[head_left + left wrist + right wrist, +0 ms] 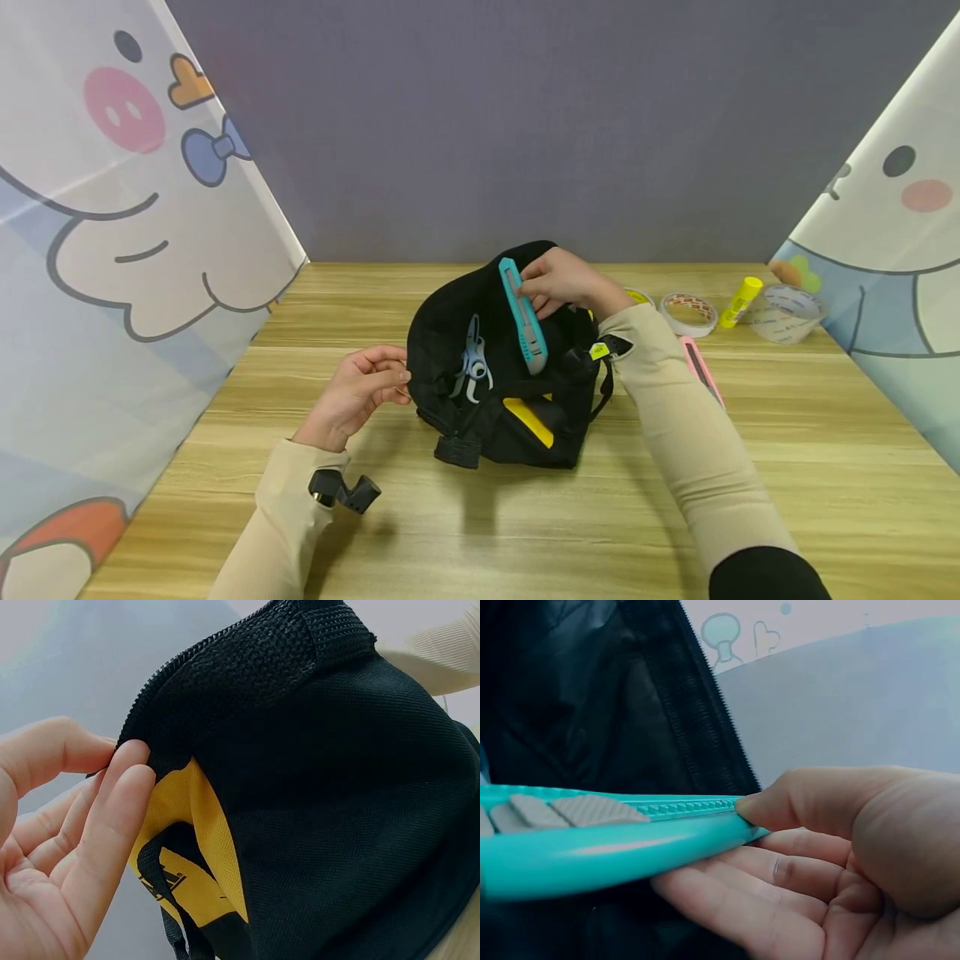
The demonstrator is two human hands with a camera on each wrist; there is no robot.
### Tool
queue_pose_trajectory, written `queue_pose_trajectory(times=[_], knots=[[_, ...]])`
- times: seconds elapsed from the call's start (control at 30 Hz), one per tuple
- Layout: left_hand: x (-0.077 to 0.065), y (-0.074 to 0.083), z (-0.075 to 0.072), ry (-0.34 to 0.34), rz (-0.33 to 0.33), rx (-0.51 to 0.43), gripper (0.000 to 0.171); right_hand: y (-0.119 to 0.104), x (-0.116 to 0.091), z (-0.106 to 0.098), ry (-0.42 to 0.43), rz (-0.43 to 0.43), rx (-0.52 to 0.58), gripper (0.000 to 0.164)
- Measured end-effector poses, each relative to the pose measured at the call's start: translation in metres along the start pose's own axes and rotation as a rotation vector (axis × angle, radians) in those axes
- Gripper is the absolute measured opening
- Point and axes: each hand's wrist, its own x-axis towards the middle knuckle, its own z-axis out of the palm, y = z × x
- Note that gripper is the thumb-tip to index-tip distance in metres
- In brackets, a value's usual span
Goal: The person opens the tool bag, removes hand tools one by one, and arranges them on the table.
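A black tool bag (438, 333) with yellow patches stands with its zipped mouth spread wide. My right hand (558, 279) pinches a teal utility knife (522, 317) near one end, over the bag's mouth; in the right wrist view the knife's grey slider (592, 810) shows. With thumb and fingertips, my left hand (363, 387) pinches the bag's left rim, and the left wrist view shows those fingers (124, 795) at the zip edge. Inside the bag lies a blue-grey hand tool (474, 362) with two pale curved arms, its kind unclear.
Right of the bag, partly behind my right arm, are a roll of tape (688, 314), a yellow glue stick (741, 302), a wide clear tape roll (787, 313) and a pink utility knife (702, 370). A grey panel (525, 125) rises along the wooden table's (847, 433) back edge.
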Motion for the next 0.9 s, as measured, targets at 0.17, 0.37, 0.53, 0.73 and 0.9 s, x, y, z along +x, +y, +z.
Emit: queue_pose_trajectory(times=[0.17,0.37,0.53,0.73,0.9], knots=[[0.000,0.000,0.001,0.003,-0.002,0.003,0.037,-0.001,-0.005,-0.006,0.038,0.000,0.033,0.032],[0.000,0.000,0.000,0.001,0.001,0.006,0.038,0.002,-0.011,-0.013,0.059,-0.002,0.079,0.033],[0.000,0.000,0.000,-0.005,0.001,0.001,0.037,0.004,-0.017,-0.018,0.069,-0.019,0.102,0.031],[-0.001,0.001,0.000,-0.006,0.000,-0.004,0.036,0.006,-0.025,-0.023,0.074,-0.030,0.094,0.033],[-0.002,0.001,0.000,-0.011,0.002,-0.009,0.034,0.011,-0.032,-0.029,0.074,-0.017,0.106,0.035]])
